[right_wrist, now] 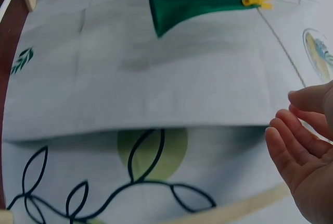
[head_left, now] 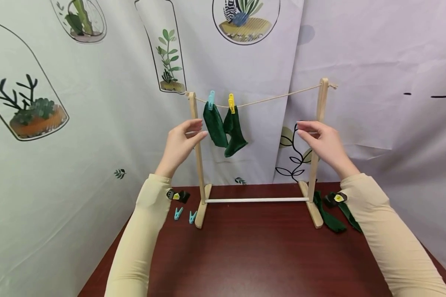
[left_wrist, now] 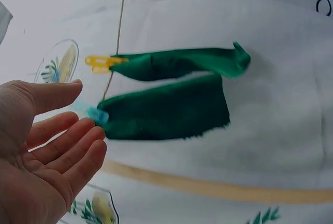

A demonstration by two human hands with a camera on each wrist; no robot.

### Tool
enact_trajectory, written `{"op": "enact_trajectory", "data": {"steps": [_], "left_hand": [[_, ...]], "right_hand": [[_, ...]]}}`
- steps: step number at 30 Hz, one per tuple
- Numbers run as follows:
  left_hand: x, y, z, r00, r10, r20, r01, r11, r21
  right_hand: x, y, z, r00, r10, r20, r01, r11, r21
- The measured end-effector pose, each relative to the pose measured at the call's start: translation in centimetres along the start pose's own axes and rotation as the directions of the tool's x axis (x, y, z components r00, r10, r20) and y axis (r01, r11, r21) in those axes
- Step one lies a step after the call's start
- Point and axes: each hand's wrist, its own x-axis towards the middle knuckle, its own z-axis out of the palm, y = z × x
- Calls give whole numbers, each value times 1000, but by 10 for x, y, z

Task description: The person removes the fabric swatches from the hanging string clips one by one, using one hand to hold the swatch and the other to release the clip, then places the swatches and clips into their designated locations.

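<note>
Two dark green socks hang side by side from a string. A blue clothespin (head_left: 211, 100) clips the left sock (head_left: 215, 126), and a yellow clothespin (head_left: 231, 103) clips the right sock (head_left: 235, 132). My left hand (head_left: 182, 142) is raised by the left post, near the blue-pegged sock. Its fingers are loosely bent, with a gap to the thumb and nothing held. In the left wrist view the left hand (left_wrist: 52, 146) shows a bare palm. By the right post my right hand (head_left: 325, 142) hovers in a similar pose, holding nothing.
A wooden stand with a left post (head_left: 198, 148), a right post (head_left: 321, 103) and a white crossbar (head_left: 256, 200) stands on the dark red table (head_left: 256, 247). Two blue clothespins (head_left: 178, 213) lie at left. More green cloth (head_left: 332, 220) lies at right, partly behind the sleeve.
</note>
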Motion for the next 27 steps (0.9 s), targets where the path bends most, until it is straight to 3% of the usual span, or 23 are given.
{"op": "enact_trajectory", "data": {"steps": [9, 19, 27], "left_hand": [[23, 20, 14, 999, 26, 31, -25, 1000, -18], [47, 38, 30, 998, 2, 68, 2, 999, -51], [63, 50, 40, 996, -10, 92, 13, 999, -31]], "right_hand": [[23, -20, 22, 998, -59, 33, 57, 997, 42], [41, -27, 47, 991, -47, 123, 35, 994, 101], [57, -33, 61, 984, 36, 175, -50, 996, 76]]}}
